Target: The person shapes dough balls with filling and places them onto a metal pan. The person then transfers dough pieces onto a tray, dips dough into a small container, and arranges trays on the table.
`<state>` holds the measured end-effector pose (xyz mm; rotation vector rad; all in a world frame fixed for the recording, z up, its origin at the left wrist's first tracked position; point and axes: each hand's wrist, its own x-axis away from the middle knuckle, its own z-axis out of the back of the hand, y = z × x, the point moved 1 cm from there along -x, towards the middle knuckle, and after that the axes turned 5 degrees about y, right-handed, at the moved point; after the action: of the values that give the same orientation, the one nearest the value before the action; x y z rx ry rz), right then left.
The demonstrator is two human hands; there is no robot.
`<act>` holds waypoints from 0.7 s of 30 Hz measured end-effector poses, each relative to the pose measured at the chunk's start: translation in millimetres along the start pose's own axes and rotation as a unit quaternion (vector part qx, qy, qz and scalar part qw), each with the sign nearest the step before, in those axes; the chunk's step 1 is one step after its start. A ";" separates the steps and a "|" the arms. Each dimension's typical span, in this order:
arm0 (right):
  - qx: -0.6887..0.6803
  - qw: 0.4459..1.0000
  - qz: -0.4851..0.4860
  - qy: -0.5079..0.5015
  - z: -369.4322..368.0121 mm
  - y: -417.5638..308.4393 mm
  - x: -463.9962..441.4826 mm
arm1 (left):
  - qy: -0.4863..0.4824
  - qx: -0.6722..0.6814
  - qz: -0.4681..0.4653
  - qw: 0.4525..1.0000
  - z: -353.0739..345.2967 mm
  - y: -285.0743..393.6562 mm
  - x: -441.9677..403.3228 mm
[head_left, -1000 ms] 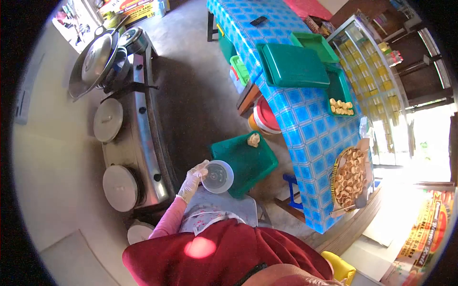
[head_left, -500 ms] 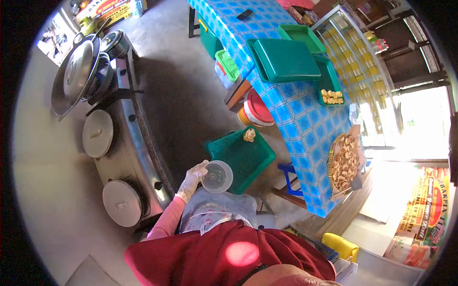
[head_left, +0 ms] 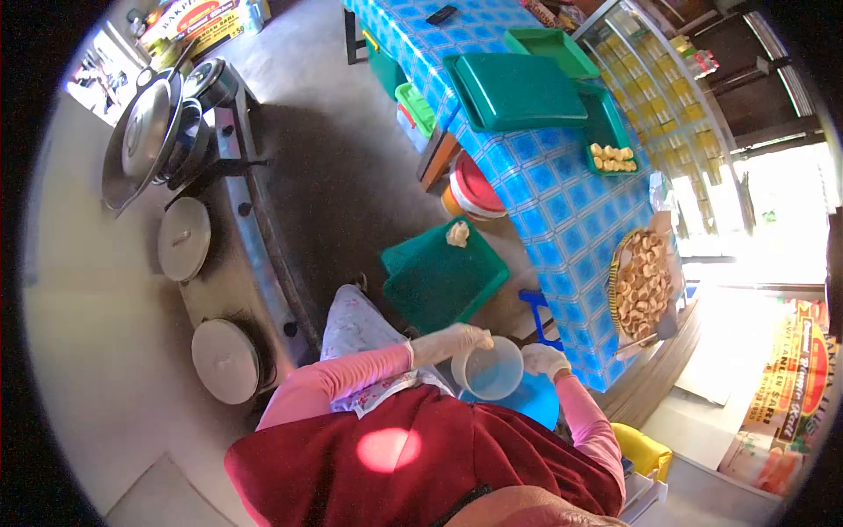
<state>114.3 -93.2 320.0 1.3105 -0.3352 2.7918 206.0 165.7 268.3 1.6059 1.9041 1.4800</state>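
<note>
A translucent white plastic tub is held in front of my body by my left hand, gloved, with its fingers closed on the left rim. At the tub's right side is my right hand, also gloved; its fingers are too small and bent to tell whether they grip anything. Beneath the tub shows a round blue surface. Farther forward, low down, a green tray bears a crumpled pale lump near its far edge.
A stove with lidded pots and a wok runs along the left. On the right, a blue checked table carries green trays and a round basket of small baked pieces. A red-lidded bucket stands beneath.
My left hand has carried the tub to the right. My right hand has come into view beside it. The blue round surface now shows below, and the lower body has turned.
</note>
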 end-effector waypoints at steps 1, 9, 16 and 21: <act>0.006 1.000 -0.006 -0.012 -29.4 30.8 -21.1 | 0.000 -0.030 0.025 0.999 -5.7 -14.6 -13.5; 0.138 0.974 0.138 -0.111 -18.0 38.1 -109.0 | -0.059 -0.373 -0.115 0.919 90.4 8.4 -43.0; -0.353 0.927 -0.126 -0.003 143.4 -78.9 -203.5 | 0.063 -0.601 -0.172 0.778 212.4 133.2 -23.9; -0.367 0.918 -0.138 0.057 266.1 -140.4 -265.2 | 0.253 -0.422 -0.287 0.822 319.3 217.0 -24.0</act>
<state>503.6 2.5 307.2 0.9136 -0.9794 2.1411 572.5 288.1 285.6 0.2251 1.3487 2.1008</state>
